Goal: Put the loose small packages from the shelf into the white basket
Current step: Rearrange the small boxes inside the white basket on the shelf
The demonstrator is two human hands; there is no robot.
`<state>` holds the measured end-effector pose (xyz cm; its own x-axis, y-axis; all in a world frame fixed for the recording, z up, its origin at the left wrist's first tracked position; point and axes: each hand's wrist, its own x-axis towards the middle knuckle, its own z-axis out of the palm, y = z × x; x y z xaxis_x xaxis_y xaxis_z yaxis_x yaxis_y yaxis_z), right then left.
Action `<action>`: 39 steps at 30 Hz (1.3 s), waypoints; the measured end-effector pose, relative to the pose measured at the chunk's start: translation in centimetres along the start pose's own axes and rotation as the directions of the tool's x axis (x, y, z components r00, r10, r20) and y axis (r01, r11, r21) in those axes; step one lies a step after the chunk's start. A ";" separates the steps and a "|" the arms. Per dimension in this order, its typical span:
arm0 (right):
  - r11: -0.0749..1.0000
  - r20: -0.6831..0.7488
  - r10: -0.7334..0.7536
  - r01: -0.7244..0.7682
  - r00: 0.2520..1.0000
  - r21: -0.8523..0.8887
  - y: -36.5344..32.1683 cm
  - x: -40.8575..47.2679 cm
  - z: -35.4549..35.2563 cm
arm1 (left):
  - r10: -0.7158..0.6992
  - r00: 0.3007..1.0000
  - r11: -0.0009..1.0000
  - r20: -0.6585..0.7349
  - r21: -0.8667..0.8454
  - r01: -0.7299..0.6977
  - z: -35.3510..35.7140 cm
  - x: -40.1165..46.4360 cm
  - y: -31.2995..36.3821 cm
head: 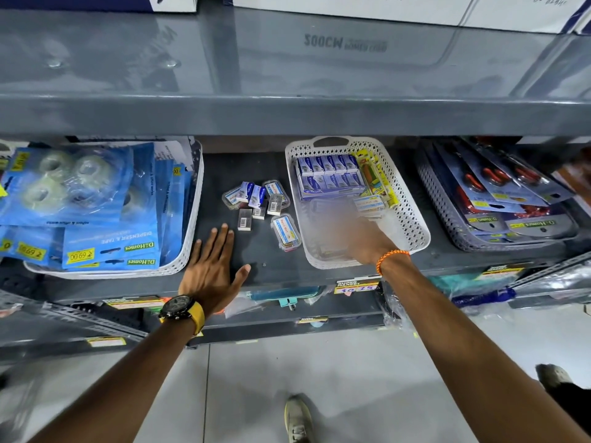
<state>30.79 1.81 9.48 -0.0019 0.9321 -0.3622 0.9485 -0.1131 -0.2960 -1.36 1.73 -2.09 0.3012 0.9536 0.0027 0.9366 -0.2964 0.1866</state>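
Several left: about nine loose packages (260, 206) lie on the shelf (224, 174), clustered between your two hands and just left of the white basket (412, 219).
Cluster make-up: small blue-and-white boxes, clear-lidded cases, and barcode-side-up packs; one clear case (285, 232) lies apart at the front, closest to the basket wall.
Basket contents: a block of blue boxes (329, 174) at the back, yellow packs (377, 177) along the right side, one small package (369, 204) near your fingertips.
Left hand (212, 266): you have it flat on the shelf, fingers spread, holding nothing, just short of the cluster.
Right hand (358, 231): you reach into the basket; motion blur hides the fingers, so I cannot tell whether they grip anything or are letting go.
Progress: early to middle, by my estimate; most of the loose pile is not yet moved.
Remaining: gather the cluster and the lone case into the basket.
Neighbours: tape bin (188, 219) at left and grey tray (447, 219) at right play no part.
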 end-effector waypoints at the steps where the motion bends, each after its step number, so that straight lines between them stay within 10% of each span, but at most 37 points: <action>1: 1.000 -0.001 0.009 -0.009 1.000 -0.004 -0.1 0.0 -0.1 | 0.000 1.000 1.000 -0.001 -0.001 0.000 0.0 0.0 0.0; 11: 0.998 0.039 0.066 -0.066 0.997 -0.010 -0.7 -0.9 -1.1 | 0.005 1.000 1.000 -0.002 0.002 -0.005 -0.1 0.0 0.0; 19: 0.972 -0.376 -0.235 0.207 0.897 -0.114 -9.1 -0.4 -1.0 | -0.002 1.000 1.000 0.002 0.016 0.002 -0.3 -0.1 0.3; 30: 0.833 -0.320 -0.156 -0.049 0.934 -0.551 -12.3 3.2 4.2 | 0.006 1.000 1.000 -0.021 -0.001 -0.007 -0.1 0.0 0.1; 39: 0.902 -0.414 -0.144 -0.054 0.899 -0.429 -12.3 3.8 4.6 | 0.007 1.000 1.000 -0.021 -0.011 -0.008 0.1 0.0 -0.1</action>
<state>17.64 5.14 7.74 -0.0066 0.9965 0.0831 0.9912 -0.0045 0.1322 -1.41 1.78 -2.24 0.3042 0.9523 0.0249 0.9324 -0.3030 0.1972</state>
